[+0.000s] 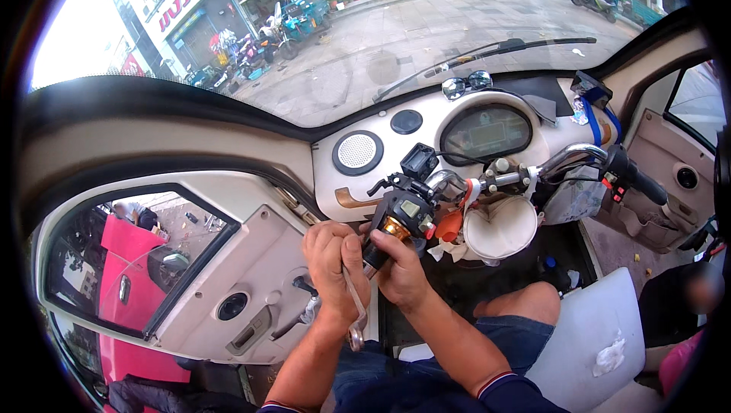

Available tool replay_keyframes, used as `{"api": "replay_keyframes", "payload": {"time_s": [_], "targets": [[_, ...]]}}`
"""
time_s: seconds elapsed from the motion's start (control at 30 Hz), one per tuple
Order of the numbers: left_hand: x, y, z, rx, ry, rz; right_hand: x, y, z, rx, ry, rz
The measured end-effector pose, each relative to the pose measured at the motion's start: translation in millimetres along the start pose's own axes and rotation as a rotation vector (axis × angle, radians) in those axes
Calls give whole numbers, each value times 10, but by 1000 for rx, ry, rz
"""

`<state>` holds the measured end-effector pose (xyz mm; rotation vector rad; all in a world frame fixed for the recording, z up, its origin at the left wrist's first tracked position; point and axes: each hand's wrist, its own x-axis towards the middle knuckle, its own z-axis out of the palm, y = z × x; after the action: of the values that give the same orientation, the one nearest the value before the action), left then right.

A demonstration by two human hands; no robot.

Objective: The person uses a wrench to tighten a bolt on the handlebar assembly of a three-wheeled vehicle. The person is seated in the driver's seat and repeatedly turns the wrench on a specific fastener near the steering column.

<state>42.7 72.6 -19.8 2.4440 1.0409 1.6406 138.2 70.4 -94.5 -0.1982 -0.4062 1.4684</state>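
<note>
Silver wrench [355, 309] clenched in left hand [332, 264], right hand [402, 274] grasping handlebar [444, 178], sunglasses [457, 87] atop dashboard [392, 150]

We're wearing a dark navy short-sleeved top [521, 399], and its sleeve cuffs [495, 384] have thin red and white stripes. Down below we've got blue denim-look shorts [512, 346] that stop short of our bare knee [533, 301]. Our left hand [333, 264] and right hand [401, 274] are bare too, same with the forearms [458, 331].
</note>
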Motion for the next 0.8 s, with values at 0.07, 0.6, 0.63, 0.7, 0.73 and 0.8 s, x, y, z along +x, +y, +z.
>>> {"api": "replay_keyframes", "payload": {"time_s": [0.07,0.6,0.63,0.7,0.73,0.8], "targets": [[-17,-6,32,-19,14,-8,27,-17,-46,24,-73,-44],[-21,-17,10,9,13,-30,-111,21,-158,129,-195,-60],[-13,-23,18,5,9,-29,-154,-29,-102,173,-182,-41],[0,-32,20,-14,38,-29,-28,35,-100,140,-150,-32],[-10,-24,39,-32,47,-33,26,58,-102,121,-124,-31],[-31,-69,88,-68,53,-19,114,50,-86,142,-187,-6]]}}
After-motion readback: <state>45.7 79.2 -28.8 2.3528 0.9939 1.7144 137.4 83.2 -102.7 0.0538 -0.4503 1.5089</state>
